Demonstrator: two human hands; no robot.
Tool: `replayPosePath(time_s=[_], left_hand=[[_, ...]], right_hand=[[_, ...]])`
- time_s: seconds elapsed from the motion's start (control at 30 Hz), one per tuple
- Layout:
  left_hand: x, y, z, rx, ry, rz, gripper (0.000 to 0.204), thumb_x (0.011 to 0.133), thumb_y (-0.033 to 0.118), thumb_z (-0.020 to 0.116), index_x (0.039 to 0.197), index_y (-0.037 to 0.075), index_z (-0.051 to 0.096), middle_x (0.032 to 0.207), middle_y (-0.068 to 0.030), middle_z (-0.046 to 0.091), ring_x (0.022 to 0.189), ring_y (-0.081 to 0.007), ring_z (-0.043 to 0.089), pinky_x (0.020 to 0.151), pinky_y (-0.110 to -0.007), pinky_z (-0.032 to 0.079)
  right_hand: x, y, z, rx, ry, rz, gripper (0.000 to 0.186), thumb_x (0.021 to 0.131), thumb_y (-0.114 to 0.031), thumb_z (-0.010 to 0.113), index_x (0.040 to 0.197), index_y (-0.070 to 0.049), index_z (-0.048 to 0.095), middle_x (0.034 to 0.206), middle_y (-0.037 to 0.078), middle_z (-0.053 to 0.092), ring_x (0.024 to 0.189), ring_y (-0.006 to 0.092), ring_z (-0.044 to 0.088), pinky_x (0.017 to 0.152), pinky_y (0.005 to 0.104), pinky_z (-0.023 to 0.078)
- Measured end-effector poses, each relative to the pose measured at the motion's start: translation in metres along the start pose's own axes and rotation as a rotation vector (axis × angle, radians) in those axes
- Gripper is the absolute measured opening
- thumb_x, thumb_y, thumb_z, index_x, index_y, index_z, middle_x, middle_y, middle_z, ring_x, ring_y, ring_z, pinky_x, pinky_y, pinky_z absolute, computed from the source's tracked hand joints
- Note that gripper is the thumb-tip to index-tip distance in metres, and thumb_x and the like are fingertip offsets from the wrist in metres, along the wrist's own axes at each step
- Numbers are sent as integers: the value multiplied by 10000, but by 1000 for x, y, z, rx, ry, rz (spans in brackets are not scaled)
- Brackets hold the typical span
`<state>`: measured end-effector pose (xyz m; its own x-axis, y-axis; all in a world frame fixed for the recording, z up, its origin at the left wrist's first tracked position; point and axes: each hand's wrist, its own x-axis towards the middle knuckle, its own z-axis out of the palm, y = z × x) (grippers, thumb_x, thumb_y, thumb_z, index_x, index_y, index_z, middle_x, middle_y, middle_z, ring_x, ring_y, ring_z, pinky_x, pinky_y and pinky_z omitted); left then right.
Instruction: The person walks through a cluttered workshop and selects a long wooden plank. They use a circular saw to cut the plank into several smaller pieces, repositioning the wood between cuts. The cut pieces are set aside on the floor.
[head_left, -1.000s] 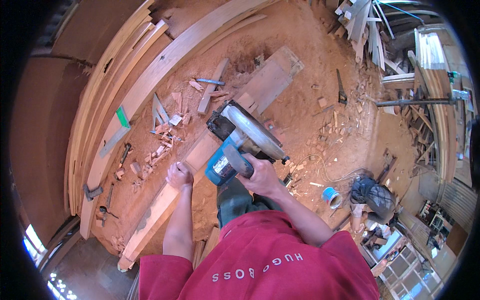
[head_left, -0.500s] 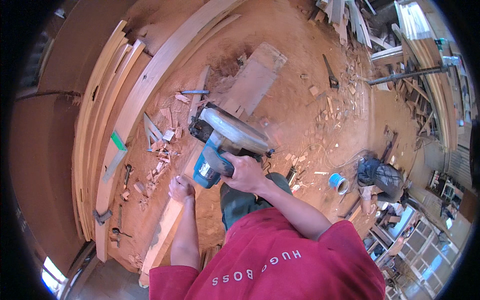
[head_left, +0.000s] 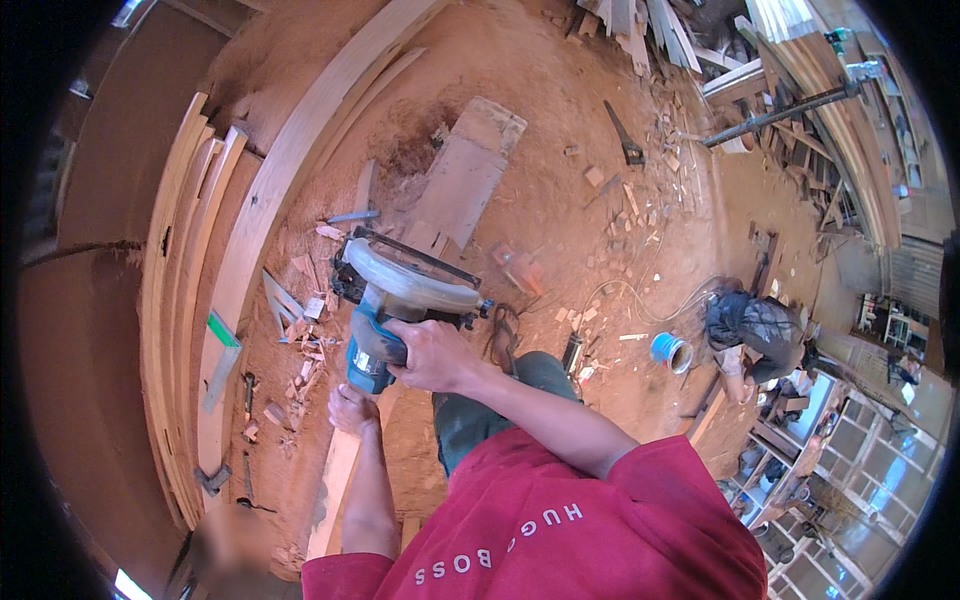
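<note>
My right hand [head_left: 432,356] grips the blue handle of a circular saw [head_left: 400,292] with a pale blade guard, held over a long light wooden plank [head_left: 336,478] that lies on sawdust-covered ground. My left hand [head_left: 352,410] presses down on the plank just behind the saw, fingers curled on the wood. The saw's blade is hidden under its guard. My red shirt fills the lower middle of the view.
Long curved boards [head_left: 250,250] are stacked along the left. A flat board [head_left: 462,180] lies beyond the saw, with offcuts [head_left: 300,330] and sawdust around. A blue roll [head_left: 670,352], a dark bag [head_left: 755,325], a cable and timber piles [head_left: 800,90] are on the right.
The view has shifted, so saw and hands sit lower and further left in frame. The saw has moved back along the plank toward my left hand, which still rests on the wood.
</note>
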<state>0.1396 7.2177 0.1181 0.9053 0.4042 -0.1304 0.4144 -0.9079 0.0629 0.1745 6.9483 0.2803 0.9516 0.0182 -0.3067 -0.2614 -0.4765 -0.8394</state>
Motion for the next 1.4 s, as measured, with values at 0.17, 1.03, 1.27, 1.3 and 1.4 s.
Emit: replayPosePath(time_s=[0.17, 1.03, 1.27, 1.3, 1.4], left_hand=[[-1, -2, 2, 1, 20, 3, 429, 945, 411, 401, 908, 84, 676, 911, -175, 667, 893, -367, 609, 779, -511, 409], [-2, -5, 5, -9, 0, 3, 444, 959, 423, 379, 985, 107, 689, 1008, -151, 681, 981, -339, 620, 866, -501, 418], [3, -12, 9, 0, -3, -12, 439, 956, 415, 378, 992, 116, 696, 1019, -144, 691, 971, -338, 633, 854, -508, 429], [2, -8, 5, 1, -15, -23, 442, 955, 417, 378, 996, 114, 698, 1023, -149, 691, 967, -344, 635, 851, -510, 432], [3, -11, 8, -8, -6, -19, 449, 951, 421, 382, 1014, 112, 701, 1033, -156, 694, 958, -368, 638, 845, -517, 438]], right_hand=[[21, -7, 10, 6, 34, -28, 515, 743, -292, 740, 1177, -48, 608, 899, 211, 697, 838, 390, 676, 748, 472, 547], [-105, 7, -22, -84, 106, 4, 500, 721, -266, 753, 1164, -76, 620, 948, 177, 704, 825, 352, 685, 721, 450, 552], [-124, 27, 11, 15, 99, 29, 494, 728, -271, 753, 1155, -77, 597, 933, 179, 702, 831, 367, 684, 726, 460, 548], [-125, 29, 12, 9, 58, 54, 499, 742, -287, 744, 1171, -79, 593, 950, 186, 701, 842, 375, 682, 739, 471, 547], [-122, 34, 18, 20, 19, 84, 510, 768, -325, 720, 1199, -88, 584, 971, 197, 699, 864, 388, 678, 764, 493, 539]])
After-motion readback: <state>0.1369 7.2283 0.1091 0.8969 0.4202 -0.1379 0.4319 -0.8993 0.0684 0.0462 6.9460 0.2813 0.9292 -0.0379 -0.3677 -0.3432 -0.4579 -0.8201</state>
